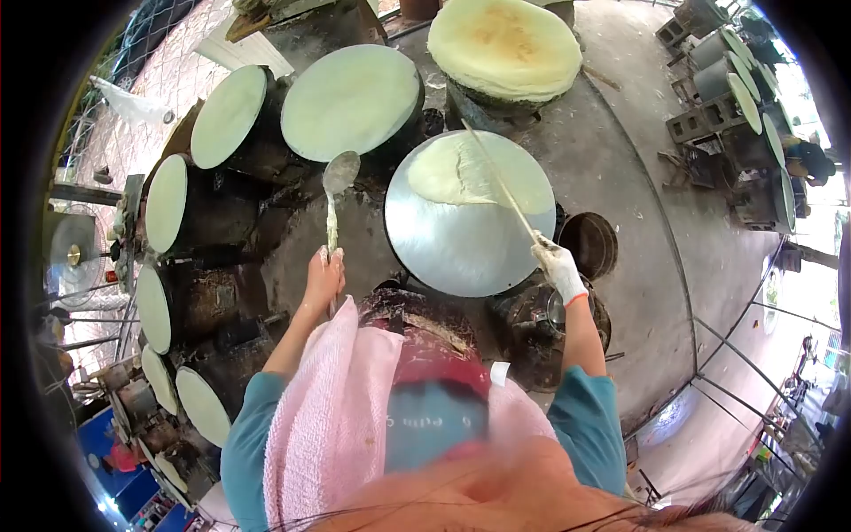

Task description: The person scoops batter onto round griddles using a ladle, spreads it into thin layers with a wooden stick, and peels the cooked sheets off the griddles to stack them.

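My left hand (325,282) is wrapped round the handle of a large ladle (342,170), its bowl raised and coated with pale batter. A white glove covers my right hand (560,270), which grips one end of a long thin stick (501,182). The stick slants across a round metal griddle (443,253) in front of me. On the griddle's far half lies a thin pale flatbread (449,170), wrinkled and folded along its middle. Its near half is bare shiny metal. The stick's far tip reaches the griddle's far rim; whether it touches the flatbread I cannot tell.
More round griddles, covered with pale sheets, stand in an arc, among them a griddle (350,102) ahead and a griddle (226,115) at left. A thick stack of flatbreads (505,49) sits at the back. An open bucket (589,245) stands right of my griddle.
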The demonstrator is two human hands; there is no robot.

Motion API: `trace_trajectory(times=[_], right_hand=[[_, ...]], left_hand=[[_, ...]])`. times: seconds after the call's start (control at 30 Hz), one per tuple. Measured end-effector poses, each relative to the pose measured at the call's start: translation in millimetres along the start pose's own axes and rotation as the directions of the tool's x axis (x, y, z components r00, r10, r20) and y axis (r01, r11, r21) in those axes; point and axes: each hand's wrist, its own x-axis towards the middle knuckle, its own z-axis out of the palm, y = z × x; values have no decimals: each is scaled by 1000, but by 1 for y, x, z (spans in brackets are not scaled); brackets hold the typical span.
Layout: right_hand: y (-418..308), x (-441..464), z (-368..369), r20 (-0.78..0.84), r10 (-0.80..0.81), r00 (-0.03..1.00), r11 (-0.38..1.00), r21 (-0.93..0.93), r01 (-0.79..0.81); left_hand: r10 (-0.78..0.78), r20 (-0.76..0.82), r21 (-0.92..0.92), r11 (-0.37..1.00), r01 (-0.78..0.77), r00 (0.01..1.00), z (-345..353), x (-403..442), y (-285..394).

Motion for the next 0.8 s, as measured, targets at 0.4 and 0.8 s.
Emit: trace_trajectory(times=[0.4, 0.8], right_hand=[[-21, 13, -1, 84, -54, 995, 965, -250, 73], [-25, -5, 1, 144, -85, 986, 936, -327, 128]], left_hand=[[189, -53, 523, 842, -134, 980, -21, 36, -33], [229, 244, 881, 353, -314, 942, 25, 59, 9]])
